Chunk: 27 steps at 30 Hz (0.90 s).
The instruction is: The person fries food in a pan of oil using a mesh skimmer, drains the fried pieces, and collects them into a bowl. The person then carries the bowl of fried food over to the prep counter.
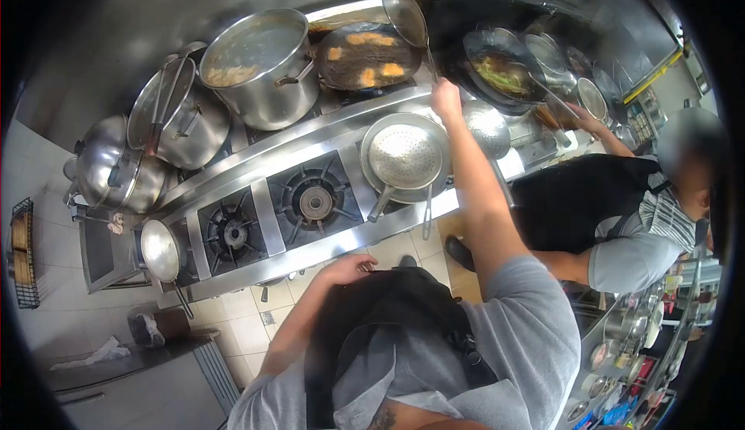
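Note:
At the back of the stove, my right hand (445,101) is closed round the long handle of a round skimmer (404,15). The skimmer's head is raised at the right edge of a wide wok (358,78) of dark oil. Several golden fried pieces (371,39) float in this oil. Down by my waist, in front of the black apron (388,294), my left hand (349,269) is held low with its fingers loosely apart and nothing visible in them. Below my right forearm, a perforated strainer (405,150) lies over a pan on the front burners.
Large steel pots (268,92) stand at the back left. Two bare burners (315,202) are in front. A co-worker (597,189) on the right tends a wok (503,69) with greens. A small pan (161,251) sits at the left end.

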Motion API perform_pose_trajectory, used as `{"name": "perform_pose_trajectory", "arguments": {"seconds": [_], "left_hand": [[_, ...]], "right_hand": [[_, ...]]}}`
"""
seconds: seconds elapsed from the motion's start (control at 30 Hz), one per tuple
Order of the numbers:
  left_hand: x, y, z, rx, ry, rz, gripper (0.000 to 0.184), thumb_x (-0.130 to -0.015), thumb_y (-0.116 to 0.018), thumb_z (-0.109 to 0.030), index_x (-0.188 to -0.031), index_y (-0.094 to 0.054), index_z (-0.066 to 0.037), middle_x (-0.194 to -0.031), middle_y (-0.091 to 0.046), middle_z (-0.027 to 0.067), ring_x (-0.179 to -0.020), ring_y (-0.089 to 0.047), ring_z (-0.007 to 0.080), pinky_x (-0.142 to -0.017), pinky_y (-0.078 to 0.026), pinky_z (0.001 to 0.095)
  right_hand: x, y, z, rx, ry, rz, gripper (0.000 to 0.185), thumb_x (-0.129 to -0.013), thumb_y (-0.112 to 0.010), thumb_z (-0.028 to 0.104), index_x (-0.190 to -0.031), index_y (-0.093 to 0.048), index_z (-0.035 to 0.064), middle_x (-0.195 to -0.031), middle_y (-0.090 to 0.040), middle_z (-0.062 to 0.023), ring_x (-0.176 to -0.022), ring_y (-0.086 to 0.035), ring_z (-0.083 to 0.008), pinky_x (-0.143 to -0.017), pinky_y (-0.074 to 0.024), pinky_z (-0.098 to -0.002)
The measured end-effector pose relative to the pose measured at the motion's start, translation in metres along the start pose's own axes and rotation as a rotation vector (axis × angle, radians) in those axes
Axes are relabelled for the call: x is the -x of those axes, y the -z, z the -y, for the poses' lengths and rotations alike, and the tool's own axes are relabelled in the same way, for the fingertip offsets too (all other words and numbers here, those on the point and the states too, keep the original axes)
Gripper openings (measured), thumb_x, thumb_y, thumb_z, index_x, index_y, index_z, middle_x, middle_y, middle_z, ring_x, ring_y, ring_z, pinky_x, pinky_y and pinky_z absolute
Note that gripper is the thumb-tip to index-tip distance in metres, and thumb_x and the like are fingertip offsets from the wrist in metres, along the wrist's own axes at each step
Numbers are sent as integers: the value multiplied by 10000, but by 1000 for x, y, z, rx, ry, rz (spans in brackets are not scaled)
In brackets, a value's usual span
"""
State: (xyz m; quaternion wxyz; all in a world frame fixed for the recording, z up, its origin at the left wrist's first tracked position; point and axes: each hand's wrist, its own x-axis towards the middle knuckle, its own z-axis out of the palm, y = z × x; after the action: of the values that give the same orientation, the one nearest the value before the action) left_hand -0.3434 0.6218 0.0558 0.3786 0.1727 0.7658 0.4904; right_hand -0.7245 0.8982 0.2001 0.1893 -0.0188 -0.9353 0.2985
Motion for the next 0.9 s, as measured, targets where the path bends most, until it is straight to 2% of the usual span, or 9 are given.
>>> {"name": "perform_pose_trajectory", "arguments": {"seconds": [0.1, 0.13, 0.27, 0.37, 0.43, 0.53, 0.67, 0.73, 0.9], "left_hand": [[6, -7, 1, -11, 40, -63, 377, -892, -661, -202, -1235, -605, -57, -1068, -701, 142, -982, -671, 242, -884, -515, 343], [6, -13, 13, 105, 25, -91, 370, -894, -659, -199, -1228, -610, -48, -1069, -700, 137, -983, -667, 227, -886, -512, 334], [16, -26, 26, 441, 42, -166, 359, -903, -656, -209, -1203, -625, -14, -1077, -696, 115, -993, -650, 181, -895, -500, 305], [20, -28, 27, 476, 68, -204, 357, -910, -652, -210, -1196, -625, 2, -1086, -691, 104, -1003, -641, 164, -906, -491, 293], [20, -26, 26, 494, 79, -205, 351, -910, -653, -217, -1189, -630, -4, -1089, -690, 98, -999, -639, 157, -905, -490, 291], [16, -23, 30, 480, 69, -184, 334, -907, -655, -224, -1164, -643, -11, -1079, -689, 83, -986, -636, 150, -896, -488, 282], [18, -15, 15, 433, 85, -158, 324, -910, -649, -225, -1156, -647, -14, -1067, -688, 75, -978, -631, 147, -896, -485, 284], [16, -12, 11, 407, 86, -161, 320, -911, -648, -233, -1149, -653, -19, -1061, -687, 74, -983, -625, 143, -896, -483, 287], [7, -11, 18, 377, 21, -110, 305, -920, -631, -217, -1152, -651, -19, -1082, -682, 86, -1006, -622, 158, -912, -481, 298]], "right_hand": [[-59, -56, -40, 95, 39, 66, 240, -870, -547, 186, -860, -698, -1, -934, -672, -272, -921, -654, -435, -834, -519, -500], [-75, -81, -64, 314, 272, 53, 256, -830, -571, 197, -755, -713, -1, -890, -691, -248, -870, -690, -369, -820, -544, -448], [-79, -74, -49, 401, 263, 237, 255, -791, -611, 228, -736, -719, 3, -774, -691, -214, -725, -700, -316, -754, -561, -396], [-76, -78, -44, 305, 35, 647, 140, -797, -601, 59, -740, -720, 14, -751, -702, -171, -632, -697, -241, -622, -557, -358], [-66, -82, -41, -221, -337, 590, 177, -833, -579, 49, -700, -690, 13, -579, -630, -106, -453, -599, -180, -474, -487, -339], [-40, -34, -15, -571, -492, 619, 235, -893, -560, 80, -696, -660, -3, -558, -605, -76, -416, -554, -160, -404, -418, -315], [-15, 0, -8, -565, -493, 579, 275, -938, -544, 118, -725, -641, -26, -551, -594, -77, -410, -547, -165, -384, -400, -312], [-4, 15, -6, -386, -314, 533, 285, -956, -537, 135, -755, -637, -40, -576, -598, -91, -412, -547, -164, -378, -397, -315], [21, 39, 10, -378, -243, 511, 298, -932, -564, 191, -753, -635, -36, -587, -595, -79, -419, -549, -163, -405, -420, -335]]}}
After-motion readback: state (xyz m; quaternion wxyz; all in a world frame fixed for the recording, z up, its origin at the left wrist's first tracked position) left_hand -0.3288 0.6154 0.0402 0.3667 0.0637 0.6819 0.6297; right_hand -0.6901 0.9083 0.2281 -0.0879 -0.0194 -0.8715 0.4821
